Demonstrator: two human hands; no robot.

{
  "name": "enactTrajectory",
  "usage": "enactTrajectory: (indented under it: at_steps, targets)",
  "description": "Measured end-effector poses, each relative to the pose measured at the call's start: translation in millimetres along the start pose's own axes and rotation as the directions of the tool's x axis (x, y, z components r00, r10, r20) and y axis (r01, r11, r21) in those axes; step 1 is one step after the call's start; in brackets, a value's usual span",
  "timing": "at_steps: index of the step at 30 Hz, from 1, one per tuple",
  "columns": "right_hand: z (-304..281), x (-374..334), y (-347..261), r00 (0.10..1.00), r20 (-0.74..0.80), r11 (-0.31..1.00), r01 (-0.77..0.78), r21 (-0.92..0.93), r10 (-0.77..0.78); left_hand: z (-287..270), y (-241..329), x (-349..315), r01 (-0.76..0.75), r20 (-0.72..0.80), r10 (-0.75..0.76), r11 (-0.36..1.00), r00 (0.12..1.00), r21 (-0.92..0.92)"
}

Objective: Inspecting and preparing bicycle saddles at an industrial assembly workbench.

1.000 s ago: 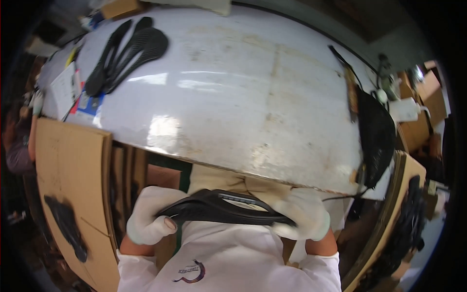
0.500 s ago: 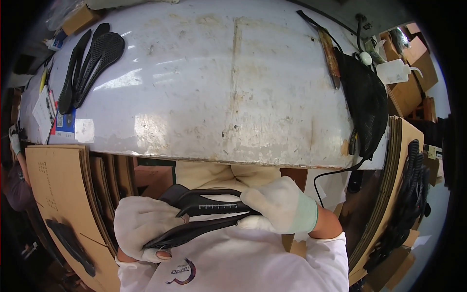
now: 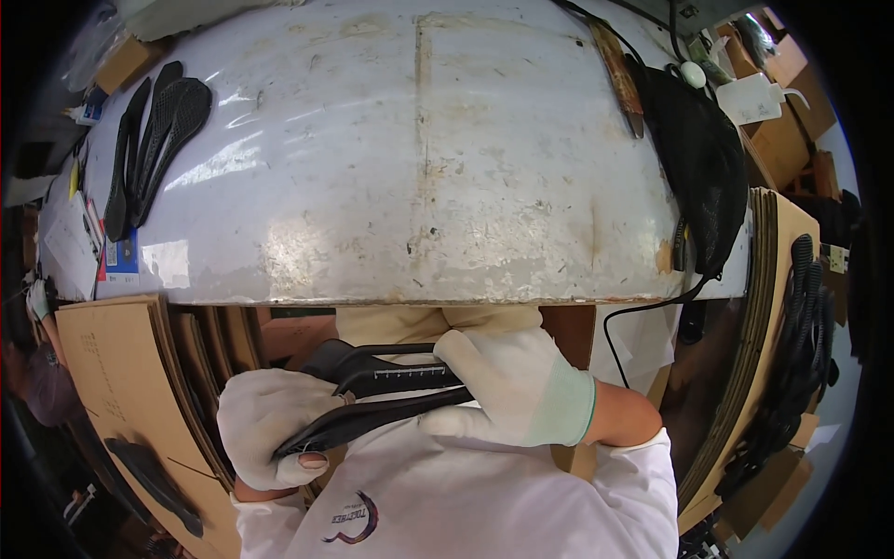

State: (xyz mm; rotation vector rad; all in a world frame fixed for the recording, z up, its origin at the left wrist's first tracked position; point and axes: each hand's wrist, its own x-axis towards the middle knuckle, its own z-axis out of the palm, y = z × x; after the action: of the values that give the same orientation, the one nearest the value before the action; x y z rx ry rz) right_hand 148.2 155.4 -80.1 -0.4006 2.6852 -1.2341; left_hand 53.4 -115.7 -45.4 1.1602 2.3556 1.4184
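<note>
A black bicycle saddle [image 3: 372,415] is held in front of my chest, below the table's front edge. A slim rail part with a white scale on it faces up. My left hand [image 3: 270,419], in a white glove with the thumb tip bare, wraps round the saddle's left end. At the other end my right hand [image 3: 512,387], in a white glove with a pale green cuff, grips it between thumb and fingers. The palms hide both ends of the saddle.
The worn white table [image 3: 345,168] spans the view. More black saddles [image 3: 168,130] lie at its far left. A black mesh bag [image 3: 698,168] and a wooden-handled tool [image 3: 616,74] are at the right. Cardboard sheets [image 3: 121,373] stand at the left. A co-worker's gloved hand [image 3: 39,298] shows far left.
My right hand has shifted slightly left along the saddle, its thumb and fingers now spread wider over its end. The left hand keeps its grip. The whole view has tilted a little.
</note>
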Motion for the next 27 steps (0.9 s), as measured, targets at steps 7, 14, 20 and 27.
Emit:
enactTrajectory:
  at_steps: [7,14,20,27]
  targets:
    - [4.3,-2.5,2.1,0.995,-0.069,0.997,0.07,-0.026,-0.071,-1.6,0.7,0.4,-0.195,0.03,0.194,0.981,0.98,0.019]
    - [0.8,-1.4,3.1,0.998,-0.038,0.998,0.048,-0.036,-0.05,-3.7,-2.6,2.8,-0.049,0.033,0.048,0.999,0.998,0.017]
    - [-4.6,-9.8,3.2,0.993,-0.067,0.987,0.107,0.12,-0.1,1.2,-11.0,-0.9,0.031,-0.162,-0.048,0.994,0.986,-0.105]
    - [-6.4,-7.4,1.0,0.996,-0.003,0.994,0.088,0.07,-0.088,2.6,-4.6,-4.1,-0.034,-0.151,0.024,0.997,0.988,-0.065]
